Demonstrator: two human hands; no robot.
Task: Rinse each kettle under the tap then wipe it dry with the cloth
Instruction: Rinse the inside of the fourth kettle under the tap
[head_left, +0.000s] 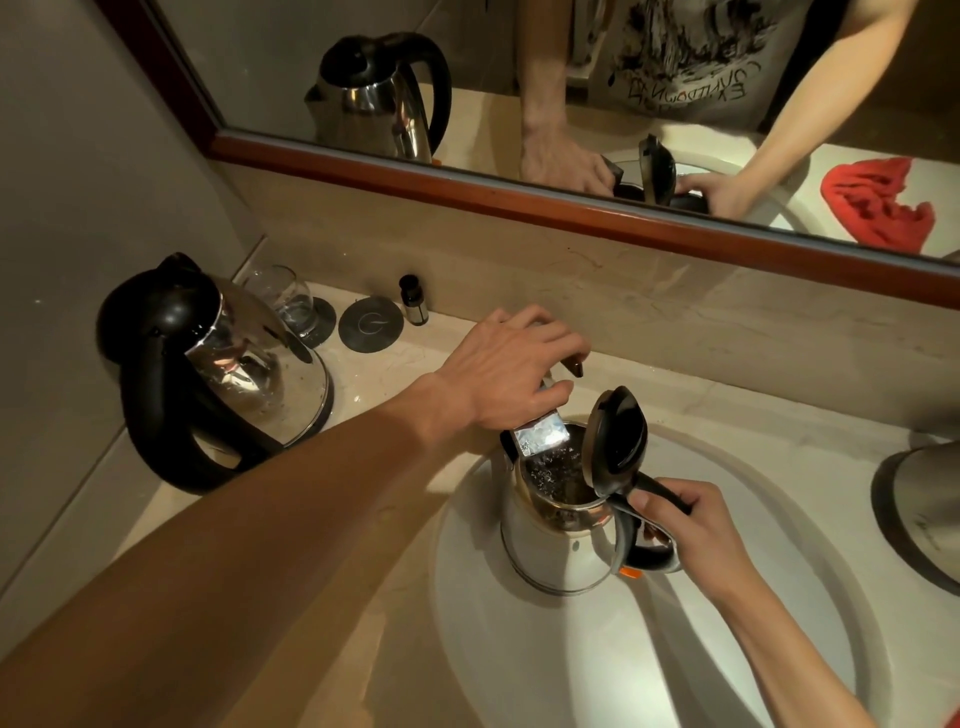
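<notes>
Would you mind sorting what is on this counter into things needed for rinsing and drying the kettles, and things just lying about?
Part of the job:
- open kettle in the sink, held by the right hand
- tap, under the left hand
- second kettle on the counter
- red cloth, seen in the mirror

Just lying about:
- glass
- small bottle
- round coaster

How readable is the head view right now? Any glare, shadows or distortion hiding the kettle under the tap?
Head view: dim, warm light; wide-angle bending curves the mirror frame and counter edges. Bright glare sits on the tap spout, and arm shadows fan across the sink basin. The open kettle with water inside stays readable, right hand on its handle, left hand over the tap. The left kettle shows smeared reflections.
</notes>
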